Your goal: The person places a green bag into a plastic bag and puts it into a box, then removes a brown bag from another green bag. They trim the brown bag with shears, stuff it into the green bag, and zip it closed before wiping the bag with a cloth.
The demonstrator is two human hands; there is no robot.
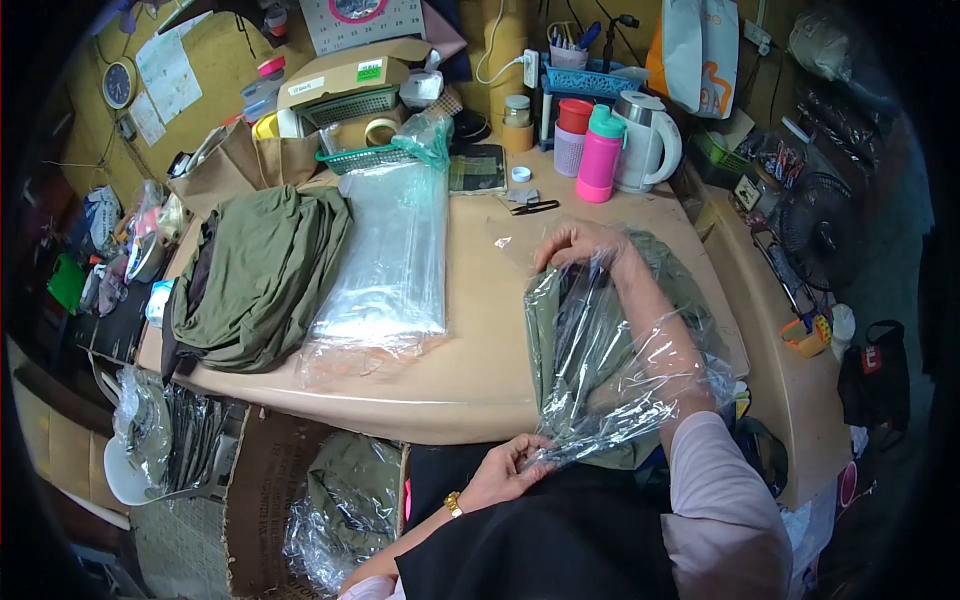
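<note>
At the right centre of the frame, a dark green garment (pixel 543 330) is lying bunched at the table's edge, with a clear plastic bag (pixel 640 385) wrapping around it. Near the bottom centre, the left hand (pixel 505 470) is closing in a pinch on the bag's near edge. Above it, the right hand (pixel 578 243) is bending its fingers over the far end; whether they are gripping cloth, film or both, I cannot tell. The garment is looking light and limp, the film slippery and easily torn, so gathered corners are offering the surest hold
</note>
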